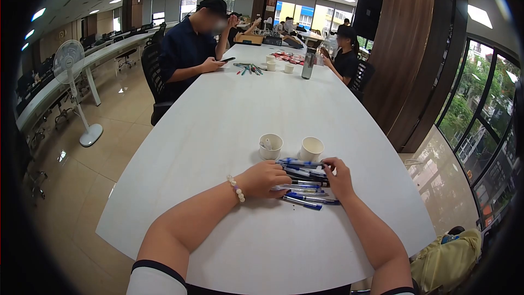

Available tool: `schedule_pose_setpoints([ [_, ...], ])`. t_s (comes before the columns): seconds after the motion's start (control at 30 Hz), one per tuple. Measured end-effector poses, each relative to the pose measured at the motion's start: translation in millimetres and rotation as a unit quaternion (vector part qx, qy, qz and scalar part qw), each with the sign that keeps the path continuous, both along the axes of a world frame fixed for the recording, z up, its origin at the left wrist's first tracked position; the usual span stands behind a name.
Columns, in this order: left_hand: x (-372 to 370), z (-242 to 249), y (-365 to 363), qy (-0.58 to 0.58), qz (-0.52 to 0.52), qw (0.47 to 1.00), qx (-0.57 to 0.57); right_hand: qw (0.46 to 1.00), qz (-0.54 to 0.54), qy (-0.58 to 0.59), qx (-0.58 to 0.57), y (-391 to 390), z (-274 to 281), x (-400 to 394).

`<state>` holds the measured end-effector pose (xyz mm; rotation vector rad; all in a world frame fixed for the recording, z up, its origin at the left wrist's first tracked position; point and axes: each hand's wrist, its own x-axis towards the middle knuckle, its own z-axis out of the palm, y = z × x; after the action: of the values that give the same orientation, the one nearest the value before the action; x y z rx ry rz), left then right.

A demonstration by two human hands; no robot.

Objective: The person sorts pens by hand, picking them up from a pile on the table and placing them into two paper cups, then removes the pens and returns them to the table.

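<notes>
A pile of blue, silver and dark pens [307, 187] lies roughly side by side on the white table between my hands. My left hand [265, 180], with a beaded bracelet on the wrist, curls its fingers around the left ends of several pens. On the other side, my right hand [339, 177] pinches the end of a blue pen [300, 162] at the far edge of the pile. Just beyond the pens stand two white paper cups, a left cup [264, 154] with something whitish inside and a right cup [311, 149].
The long white table [218, 114] stretches ahead. At its far part are coloured pens [249, 68], paper cups [289, 69], red packets and a grey bottle [308, 65]. People sit on both sides. A fan [73, 76] stands left; a yellowish bag [447, 262] is at lower right.
</notes>
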<state>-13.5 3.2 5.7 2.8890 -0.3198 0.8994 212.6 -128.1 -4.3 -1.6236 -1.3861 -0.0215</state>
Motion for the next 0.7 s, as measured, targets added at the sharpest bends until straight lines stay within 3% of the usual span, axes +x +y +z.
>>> schedule_pose_setpoints([
  [0.13, 1, -4, 1, -0.026, 0.036, 0.999, -0.023, 0.975, 0.016, 0.174, 0.139, 4, -14, 23],
  [0.3, 3, -7, 6, -0.039, 0.137, 0.984, -0.11, 0.969, -0.02, 0.193, 0.154, 1, -10, 28],
  [0.5, 5, -17, 8, -0.031, 0.191, 0.974, -0.115, 0.97, 0.064, 0.213, 0.097, -3, -5, 19],
  [0.7, 4, -17, 11, 0.016, 0.179, 0.969, -0.168, 0.966, 0.036, 0.219, 0.136, 0, -13, 29],
])
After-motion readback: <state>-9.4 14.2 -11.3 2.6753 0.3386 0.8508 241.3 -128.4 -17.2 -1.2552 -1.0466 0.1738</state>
